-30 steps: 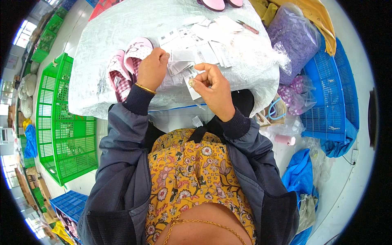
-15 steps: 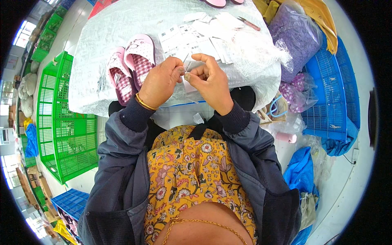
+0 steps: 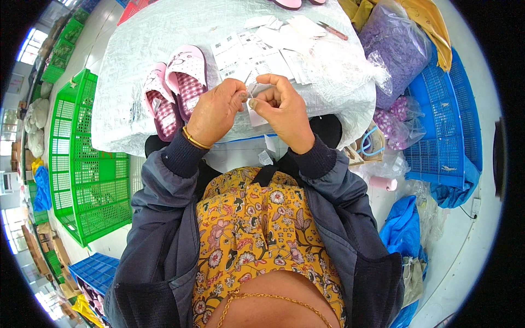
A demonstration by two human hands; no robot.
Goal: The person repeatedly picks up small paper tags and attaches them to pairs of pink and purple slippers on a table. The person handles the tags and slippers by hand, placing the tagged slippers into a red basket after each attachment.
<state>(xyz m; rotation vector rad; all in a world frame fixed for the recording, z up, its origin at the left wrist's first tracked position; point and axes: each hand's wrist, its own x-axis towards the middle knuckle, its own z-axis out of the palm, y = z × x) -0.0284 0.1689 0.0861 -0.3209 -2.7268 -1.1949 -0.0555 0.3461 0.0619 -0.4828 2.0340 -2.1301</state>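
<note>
Two slippers, lengthwise, toes pointing away

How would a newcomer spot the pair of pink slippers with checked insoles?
Find the large table covered in whitish plastic sheeting, then the person's bare left hand. Just left of it lie these pink slippers, checked insoles showing, unlike the pink footwear cropped at the picture's top.

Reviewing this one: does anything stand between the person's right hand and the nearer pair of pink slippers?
Yes, the left hand, just right of the pink slippers, lies between them and the right hand. Nothing else visible stands in between.
</note>
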